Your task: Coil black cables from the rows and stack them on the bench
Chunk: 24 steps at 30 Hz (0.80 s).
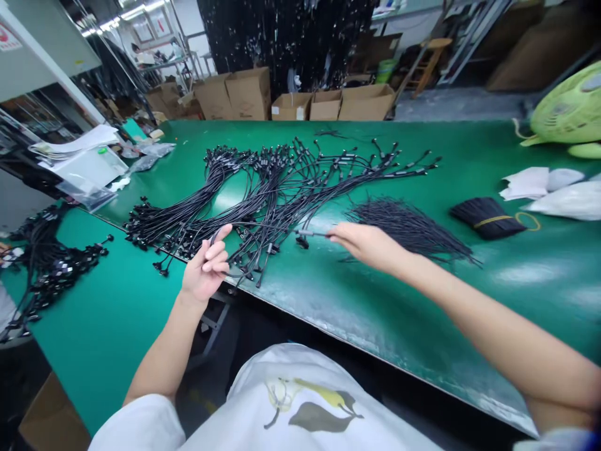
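Note:
A thin black cable (272,227) stretches between my two hands above the green table. My left hand (209,266) has its fingers curled round one part of this cable, with the index finger pointing out along it. My right hand (364,241) pinches the other end, just beyond a grey sleeve; the very tip is hidden by the fingers. Behind them lies a spread of black cables (323,194) with small connectors at their ends. Beside my right hand is a loose pile of thin black ties (404,225).
A bundle of black ties (486,218) with a yellow band lies to the right, near white bags (568,194) and a green fan (568,106). More cables (61,269) lie on the left table. Papers (79,147) and cardboard boxes (246,94) are farther back.

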Motion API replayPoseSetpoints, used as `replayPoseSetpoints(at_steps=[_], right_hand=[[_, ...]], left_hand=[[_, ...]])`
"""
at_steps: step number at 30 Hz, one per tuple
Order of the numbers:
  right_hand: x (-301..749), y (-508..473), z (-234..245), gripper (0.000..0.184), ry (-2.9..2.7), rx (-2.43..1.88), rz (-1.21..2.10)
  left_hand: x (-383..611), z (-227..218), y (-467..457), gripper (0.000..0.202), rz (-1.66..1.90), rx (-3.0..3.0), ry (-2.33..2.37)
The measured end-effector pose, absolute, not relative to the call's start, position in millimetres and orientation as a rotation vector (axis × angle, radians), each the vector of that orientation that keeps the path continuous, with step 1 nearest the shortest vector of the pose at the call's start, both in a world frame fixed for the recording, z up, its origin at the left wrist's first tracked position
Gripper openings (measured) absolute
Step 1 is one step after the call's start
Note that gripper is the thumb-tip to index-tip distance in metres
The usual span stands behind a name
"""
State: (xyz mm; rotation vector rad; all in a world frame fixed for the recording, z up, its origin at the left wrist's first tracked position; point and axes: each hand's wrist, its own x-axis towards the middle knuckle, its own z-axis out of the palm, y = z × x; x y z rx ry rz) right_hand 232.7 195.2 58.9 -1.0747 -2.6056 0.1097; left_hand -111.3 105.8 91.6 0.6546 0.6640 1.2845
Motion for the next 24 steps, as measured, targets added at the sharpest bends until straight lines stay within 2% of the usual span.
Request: replayPoseSetpoints(at_steps=[3, 6, 10, 13, 15, 19, 21, 24], right_hand=[[218.0, 158.9, 40.9, 0.029, -2.692, -0.938, -0.029], [204.9, 131.3, 37.3, 0.032, -2.737, -0.838, -0.193], [202.7, 115.8, 40.2, 0.035, -2.709, -0.929, -0.226], [196.7, 106.1, 48.2, 0.032, -2.825, -0.858, 0.034], [189.2, 102.5, 57.2, 0.031, -2.838, -0.809, 0.280], [181.0, 111.0, 67.6, 0.032, -2.397, -0.885, 0.714], [179.5, 116.7, 60.4, 0.030, -2.035, -0.863, 0.916], [171.2, 116.1, 35.6, 0.041, -1.593, -0.866, 1.152]], left_hand=[[-102.3, 96.2, 111.6, 0.032, 1.379, 0.629, 0.647], [-90.3, 88.6, 122.2, 0.021, 1.431, 0.688, 0.711], [-79.6, 75.6, 130.8, 0.025, 1.437, 0.782, 0.854], [-62.2, 67.6, 123.2, 0.029, 1.321, 1.039, 1.003], [-46.9, 62.3, 111.1, 0.026, 1.119, 1.316, 1.064], [-28.2, 55.6, 86.3, 0.022, 0.730, 1.588, 1.022], [-25.8, 53.9, 81.0, 0.023, 0.753, 1.483, 0.961], [-21.4, 48.5, 80.2, 0.025, 0.899, 1.178, 0.814]])
